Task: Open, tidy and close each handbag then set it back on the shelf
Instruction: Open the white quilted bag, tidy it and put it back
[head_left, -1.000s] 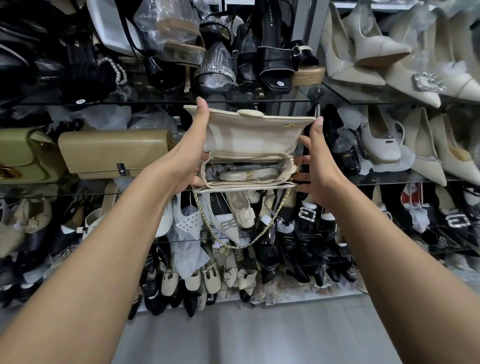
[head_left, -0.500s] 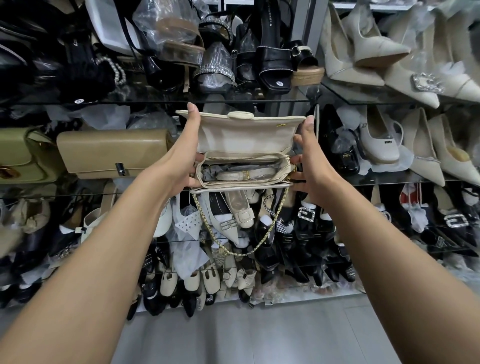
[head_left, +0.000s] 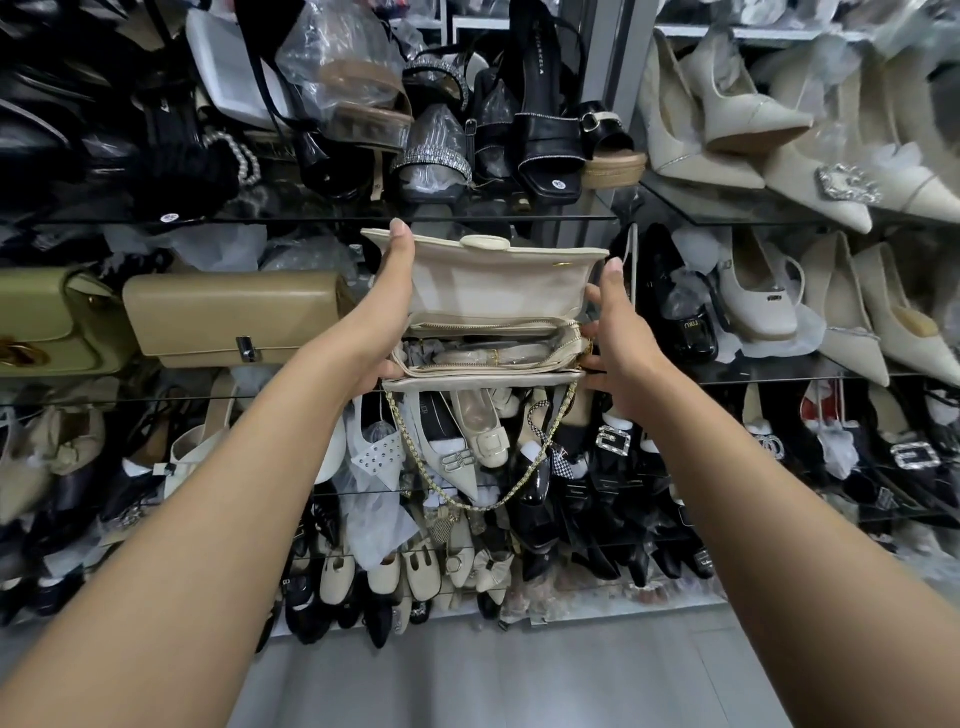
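We hold the cream handbag (head_left: 483, 291) in mid-air before the shelf (head_left: 322, 220), flap up, with our left hand (head_left: 387, 322) and right hand (head_left: 618, 353) clamped on its two ends. It looks light and soft-sided (the chain (head_left: 475, 509) dangles loose), so gripping the firmer ends seems safest.

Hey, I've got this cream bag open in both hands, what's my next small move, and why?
Probably free the right hand and tuck the dangling gold chain into the open compartment. The cream handbag is held with its flap up, a wrapped strap lies inside, and the chain hangs loose below. Folding the flap down first would likely leave it out.
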